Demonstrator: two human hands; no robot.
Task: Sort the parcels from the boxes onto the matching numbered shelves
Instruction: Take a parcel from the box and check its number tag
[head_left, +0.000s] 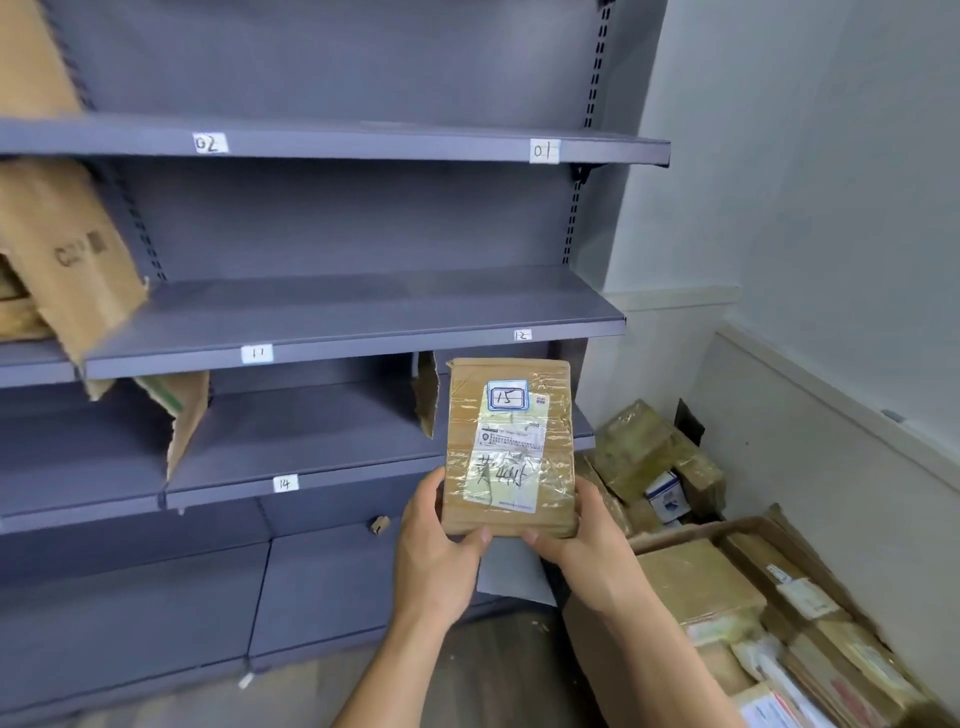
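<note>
Hands first: our left hand (436, 545) and right hand (587, 540) hold a taped brown parcel (509, 447) upright at centre frame, its blue-bordered tag (507, 396) reading 15. Behind it stands the grey shelf unit (337, 312), tagged 02 (209, 143) and 01 (544, 150) on the upper shelf, 11 (256, 354) and 12 (522, 335) on the next, 14 (284, 484) lower down. A torn cardboard divider (427, 392) stands just left of the parcel's top. A large carton (67, 249) leans at the left edge. Loose parcels (649, 457) are piled right of the unit, and an open box (691, 532) of parcels fills the lower right corner. Both hands clamp the parcel's lower corners, thumbs on its front bottom edge, other fingers hidden behind.
</note>
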